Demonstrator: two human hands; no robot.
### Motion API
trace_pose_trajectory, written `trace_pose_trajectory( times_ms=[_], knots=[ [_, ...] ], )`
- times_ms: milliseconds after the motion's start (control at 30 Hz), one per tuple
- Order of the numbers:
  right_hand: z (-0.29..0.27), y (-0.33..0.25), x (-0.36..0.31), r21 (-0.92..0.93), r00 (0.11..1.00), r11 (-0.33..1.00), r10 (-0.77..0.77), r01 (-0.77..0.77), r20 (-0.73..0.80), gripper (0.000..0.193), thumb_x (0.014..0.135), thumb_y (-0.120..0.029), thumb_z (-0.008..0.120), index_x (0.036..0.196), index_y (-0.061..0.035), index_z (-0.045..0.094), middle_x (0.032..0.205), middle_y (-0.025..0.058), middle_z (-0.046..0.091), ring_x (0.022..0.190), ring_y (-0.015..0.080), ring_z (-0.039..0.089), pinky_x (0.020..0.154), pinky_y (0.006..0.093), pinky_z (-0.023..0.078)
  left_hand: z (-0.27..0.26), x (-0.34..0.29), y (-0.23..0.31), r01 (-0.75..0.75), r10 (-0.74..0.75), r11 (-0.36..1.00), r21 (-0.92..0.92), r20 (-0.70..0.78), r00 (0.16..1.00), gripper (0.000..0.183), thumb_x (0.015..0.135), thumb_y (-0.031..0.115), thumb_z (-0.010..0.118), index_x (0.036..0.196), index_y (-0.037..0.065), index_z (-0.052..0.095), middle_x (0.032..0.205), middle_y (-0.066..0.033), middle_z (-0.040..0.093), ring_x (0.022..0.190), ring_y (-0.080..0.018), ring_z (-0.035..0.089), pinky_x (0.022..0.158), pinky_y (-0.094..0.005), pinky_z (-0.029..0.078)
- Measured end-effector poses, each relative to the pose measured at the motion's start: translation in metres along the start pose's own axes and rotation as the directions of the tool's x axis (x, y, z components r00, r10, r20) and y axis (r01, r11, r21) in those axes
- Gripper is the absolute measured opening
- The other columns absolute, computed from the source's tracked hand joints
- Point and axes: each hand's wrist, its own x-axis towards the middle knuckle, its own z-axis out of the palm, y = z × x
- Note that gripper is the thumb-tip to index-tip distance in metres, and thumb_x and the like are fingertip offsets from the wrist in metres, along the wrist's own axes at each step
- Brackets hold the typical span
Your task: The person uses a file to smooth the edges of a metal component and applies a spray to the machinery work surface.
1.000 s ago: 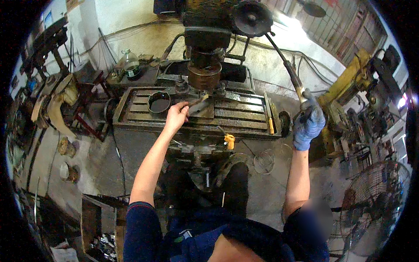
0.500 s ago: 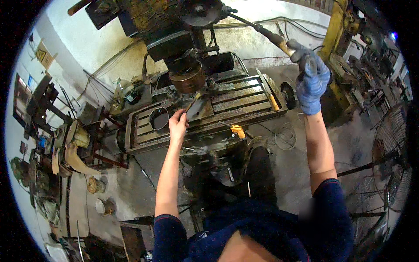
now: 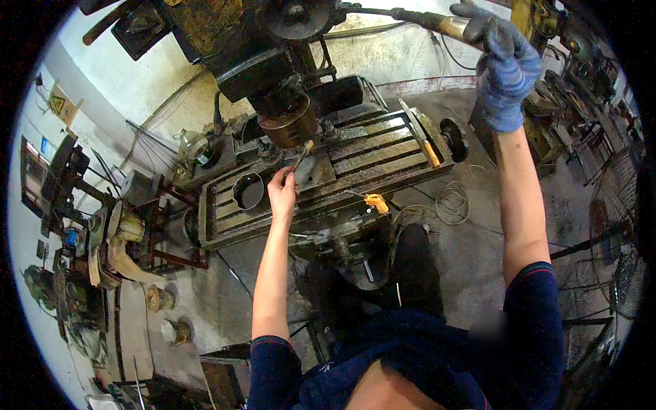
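Note:
My bare left hand (image 3: 283,195) pinches a thin brush (image 3: 301,157) by its handle. The brush's pale tip points up, close beside the round cutter head (image 3: 290,123) of the milling machine. Below the head, a flat metal workpiece (image 3: 316,171) lies on the slotted machine table (image 3: 383,147). Left of my hand stands a round dark container (image 3: 248,191) on that table. At the upper right, my right hand (image 3: 507,72), in a blue-grey glove, is closed around the end of a long lever handle (image 3: 430,22) that runs from the machine's round hub (image 3: 298,17).
A file with a wooden handle (image 3: 429,152) lies at the table's right end. A yellow air gun (image 3: 376,202) hangs at its front edge. A coiled hose (image 3: 452,203) lies on the floor. A clear plastic bottle (image 3: 195,147) stands behind left; a fan (image 3: 608,232) is at right.
My right hand has moved up and right with the lever handle, which now lies nearly level instead of slanting down. The left hand still holds the brush near the cutter head. The view has shifted slightly.

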Motion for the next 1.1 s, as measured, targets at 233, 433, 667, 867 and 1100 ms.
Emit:
trace_pose_trajectory(
  times_ms=[233,433,667,867,1100],
  knots=[
    [0.038,-0.024,0.057,-0.095,0.993,0.995,-0.002,0.014,0.121,0.033,0.079,-0.031,0.060,0.074,0.0020,0.061,0.064,0.0040,0.057,0.056,0.0095,0.049,0.055,0.0227,0.038,0.006,0.017,-0.020,-0.115,0.158,0.945,0.307,-0.120,0.980,0.031,0.082,0.018,0.052,0.104,-0.003,0.058,0.075,-0.0117,0.062,0.063,-0.0184,0.056,0.061,-0.0320,0.044],
    [0.045,-0.009,0.114,-0.119,0.963,0.981,-0.121,0.153,0.242,0.031,0.083,-0.029,0.053,0.077,0.0008,0.063,0.065,0.0029,0.059,0.060,0.0091,0.054,0.057,0.0218,0.041,-0.006,0.007,-0.016,-0.218,0.361,0.827,0.519,-0.193,0.912,0.029,0.081,0.018,0.051,0.101,-0.001,0.060,0.081,-0.0181,0.063,0.075,-0.0252,0.062,0.068,-0.0331,0.046],
    [0.008,-0.020,0.082,-0.516,0.880,0.719,-0.309,0.465,0.362,0.030,0.080,-0.017,0.058,0.101,0.0042,0.060,0.102,0.0135,0.059,0.089,0.0200,0.057,0.080,0.0298,0.044,-0.074,-0.011,-0.009,-0.310,0.452,0.822,0.477,-0.216,0.866,0.026,0.083,0.014,0.052,0.103,0.000,0.060,0.091,-0.0186,0.063,0.084,-0.0279,0.062,0.075,-0.0332,0.046],
    [-0.014,-0.032,-0.113,-0.525,0.799,0.714,0.592,-0.463,0.101,0.024,0.079,-0.016,0.060,0.097,-0.0005,0.063,0.085,0.0048,0.063,0.078,0.0132,0.054,0.075,0.0281,0.044,-0.124,-0.022,0.019,-0.067,0.466,0.557,0.828,-0.245,0.850,0.026,0.081,0.018,0.050,0.101,0.005,0.061,0.088,-0.0194,0.062,0.081,-0.0358,0.059,0.070,-0.0434,0.047],
    [-0.032,0.012,-0.324,-0.614,0.003,0.168,0.965,-0.771,0.261,0.041,0.074,-0.029,0.070,0.104,-0.0015,0.061,0.096,0.0068,0.062,0.083,0.0142,0.056,0.074,0.0272,0.045,-0.128,-0.046,0.043,0.007,0.139,0.284,0.959,-0.048,0.989,0.032,0.082,0.032,0.053,0.106,0.012,0.057,0.082,-0.0167,0.063,0.078,-0.0339,0.061,0.068,-0.0442,0.047]
  ],
)
